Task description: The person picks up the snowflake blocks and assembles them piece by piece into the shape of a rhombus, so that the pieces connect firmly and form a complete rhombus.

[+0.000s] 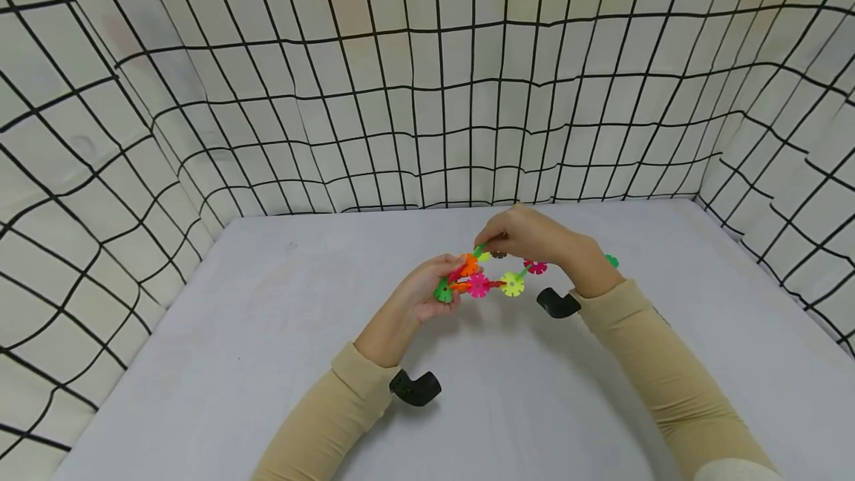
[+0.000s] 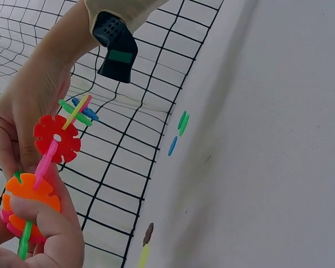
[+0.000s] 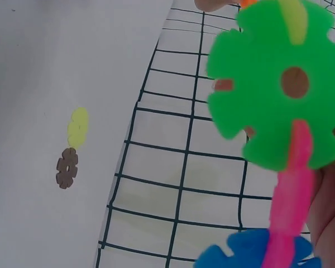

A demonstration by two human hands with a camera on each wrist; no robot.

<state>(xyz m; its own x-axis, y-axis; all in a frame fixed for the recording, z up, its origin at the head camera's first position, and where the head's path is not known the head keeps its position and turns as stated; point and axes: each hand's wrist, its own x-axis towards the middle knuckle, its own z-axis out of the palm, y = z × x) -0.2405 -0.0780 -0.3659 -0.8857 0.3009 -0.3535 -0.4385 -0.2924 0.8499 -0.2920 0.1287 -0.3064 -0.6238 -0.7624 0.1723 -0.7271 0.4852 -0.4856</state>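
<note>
Two bare hands work above a white bench (image 1: 200, 362). The left hand (image 1: 427, 286)'s fingers curl around one chain of multicoloured notched plastic discs (image 1: 478, 286), thumb on an orange disc (image 2: 19, 188); the right hand (image 1: 534, 234)'s fingers pinch one green disc (image 1: 478, 250) beside it. Beyond the fingers lie one yellow disc (image 3: 77, 127) and one brown disc (image 3: 66, 168); rightward, two loose green discs (image 2: 185, 124), one blue disc (image 2: 172, 146).

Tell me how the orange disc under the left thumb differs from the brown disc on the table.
The orange disc is bright, the brown disc dark. The left hand grips the orange disc; the brown disc lies on the table. Both have notched rims.
</note>
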